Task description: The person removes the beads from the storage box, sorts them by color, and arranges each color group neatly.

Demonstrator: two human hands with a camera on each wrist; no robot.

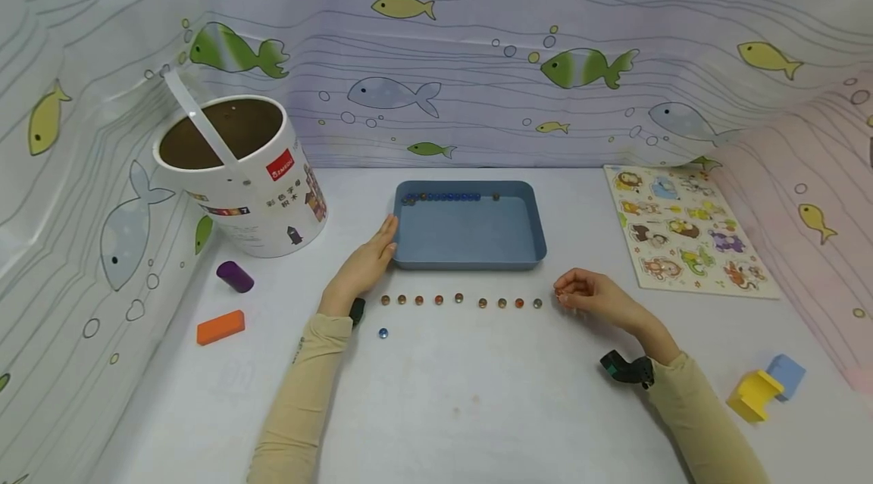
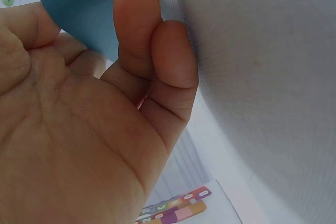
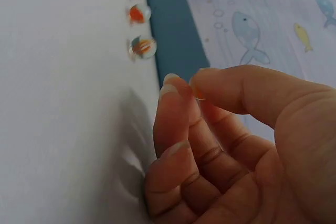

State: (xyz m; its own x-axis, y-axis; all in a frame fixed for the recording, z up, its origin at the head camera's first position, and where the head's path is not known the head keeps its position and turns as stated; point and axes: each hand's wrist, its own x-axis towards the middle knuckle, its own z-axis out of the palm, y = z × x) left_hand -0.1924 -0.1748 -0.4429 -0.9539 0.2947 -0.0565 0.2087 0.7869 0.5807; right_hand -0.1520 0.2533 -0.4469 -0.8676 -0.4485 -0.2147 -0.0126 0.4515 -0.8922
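My right hand (image 1: 600, 298) pinches a small clear marble with orange in it (image 3: 199, 96) between thumb and fingertips, just past the right end of a row of marbles. The fingers cover most of that marble. The row of clear marbles with coloured cores (image 1: 458, 298) runs along the table in front of a blue-grey tray (image 1: 470, 238). Against the tray's left wall lies my left hand (image 1: 361, 266), fingers extended, holding nothing. Inside the tray, blue marbles (image 1: 450, 197) and a few brownish ones line the back wall. A single blue marble (image 1: 383, 333) sits nearer me, below the row's left end.
A white bucket (image 1: 266, 204) with a handle stands at the back left. Near it lie a purple cylinder (image 1: 235, 276) and an orange block (image 1: 221, 327). An animal puzzle board (image 1: 689, 230) is at the right, with yellow (image 1: 754, 395) and blue blocks (image 1: 787, 376) closer in.
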